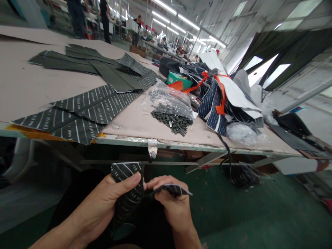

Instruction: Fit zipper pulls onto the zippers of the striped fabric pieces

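Note:
A dark fabric piece [128, 199] with white stripes and lettering is held over my lap, below the table edge. My left hand [101, 200] grips its left part, the thumb pressed flat on the printed face. My right hand [176, 205] is closed on the right part of the same piece, where the cloth folds over the fingers. A narrow dark edge runs between both hands; its detail is too dark to make out. On the table ahead lie similar striped fabric pieces [90, 103] and a heap of small dark pieces [172, 121].
The table [129, 128] has a metal bracket [153, 148] at its front edge. Behind the heap are a clear plastic bag [168, 98], a green box [178, 80] and navy fabric bundles [214, 107] with orange ties. Plain dark strips [70, 64] lie left. Several people stand farther back.

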Action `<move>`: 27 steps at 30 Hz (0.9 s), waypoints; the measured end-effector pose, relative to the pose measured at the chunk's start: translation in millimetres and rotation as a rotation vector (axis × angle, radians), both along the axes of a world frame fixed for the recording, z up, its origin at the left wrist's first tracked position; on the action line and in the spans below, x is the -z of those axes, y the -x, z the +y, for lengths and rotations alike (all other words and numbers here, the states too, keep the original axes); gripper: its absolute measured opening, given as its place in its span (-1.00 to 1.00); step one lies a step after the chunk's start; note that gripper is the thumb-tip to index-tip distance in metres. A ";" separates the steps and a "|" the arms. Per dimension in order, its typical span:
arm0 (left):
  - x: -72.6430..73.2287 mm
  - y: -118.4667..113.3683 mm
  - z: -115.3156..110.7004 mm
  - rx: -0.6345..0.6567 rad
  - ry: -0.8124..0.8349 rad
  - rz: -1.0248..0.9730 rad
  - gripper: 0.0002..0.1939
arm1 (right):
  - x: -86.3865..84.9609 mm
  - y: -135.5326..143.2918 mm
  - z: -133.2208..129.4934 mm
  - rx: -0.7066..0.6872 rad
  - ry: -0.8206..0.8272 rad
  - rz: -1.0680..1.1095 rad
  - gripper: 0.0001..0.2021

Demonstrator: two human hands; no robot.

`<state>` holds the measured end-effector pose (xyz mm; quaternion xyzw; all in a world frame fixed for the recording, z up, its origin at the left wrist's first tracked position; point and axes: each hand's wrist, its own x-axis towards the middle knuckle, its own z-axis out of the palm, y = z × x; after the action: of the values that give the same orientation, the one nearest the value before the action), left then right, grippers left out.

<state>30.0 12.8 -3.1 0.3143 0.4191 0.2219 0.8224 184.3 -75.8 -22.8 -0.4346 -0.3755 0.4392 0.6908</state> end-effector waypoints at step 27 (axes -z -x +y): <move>-7.3 -26.5 20.2 0.048 -0.087 -0.094 -0.65 | -7.8 -0.6 45.3 0.025 0.362 0.335 -0.65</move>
<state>56.5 33.0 4.2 0.3492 0.3622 0.2345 0.8318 184.9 -30.5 -15.1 -0.4769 -0.1654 0.5569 0.6596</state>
